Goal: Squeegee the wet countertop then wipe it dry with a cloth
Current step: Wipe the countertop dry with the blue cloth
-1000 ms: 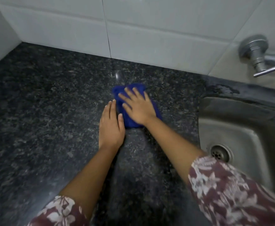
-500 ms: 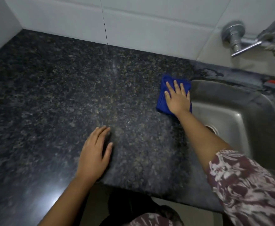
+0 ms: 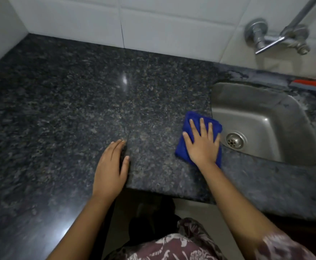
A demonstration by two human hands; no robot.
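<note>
Countertop [image 3: 59, 109]: dark speckled granite, running from the left wall across to the sink; a bright glint of light shows on it near the back.
Wall tiles [image 3: 78, 17]: white, standing behind the stone and along its far left side.
Left hand [image 3: 110, 171]: lies flat, palm down, on the stone close to the front edge; its fingers are straight and pressed together, the thumb set slightly apart on the right, and it grips nothing.
Front edge [image 3: 162, 192]: the slab ends just below both hands, with pale floor and a patterned maroon garment [image 3: 172, 246] visible beneath.
Cloth [image 3: 184, 147]: blue, folded, lying on the stone right beside the sink's left rim, with one corner reaching over that rim.
Right hand [image 3: 203, 145]: palm down on top of the cloth, fingers spread out and laid flat on it, pressing rather than pinching.
Sink [image 3: 266, 109]: stainless steel, set into the stone at the right, with its round drain [image 3: 235, 140] just beside the cloth.
Tap [image 3: 277, 37]: chrome, fixed to the tiled wall above the sink.
Orange-red object [image 3: 311, 83]: lies on the ledge behind the sink at the far right; only part shows, and what it is cannot be told.
</note>
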